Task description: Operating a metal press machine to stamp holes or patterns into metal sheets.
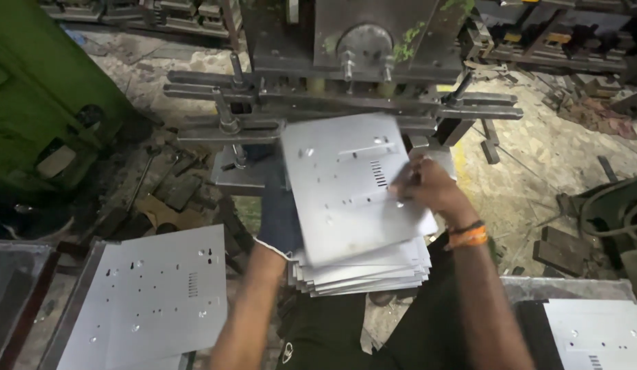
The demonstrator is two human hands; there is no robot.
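Both hands (pixel 428 188) tilt a flat, punched grey metal sheet (pixel 346 185)

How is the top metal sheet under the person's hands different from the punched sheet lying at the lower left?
The top metal sheet is held by the gloved left hand and bare right hand; the lower-left sheet is untouched. The top sheet is tilted on a stack of sheets; the lower-left sheet lies flat. Both are pale grey, with punched holes and a small slotted grille.
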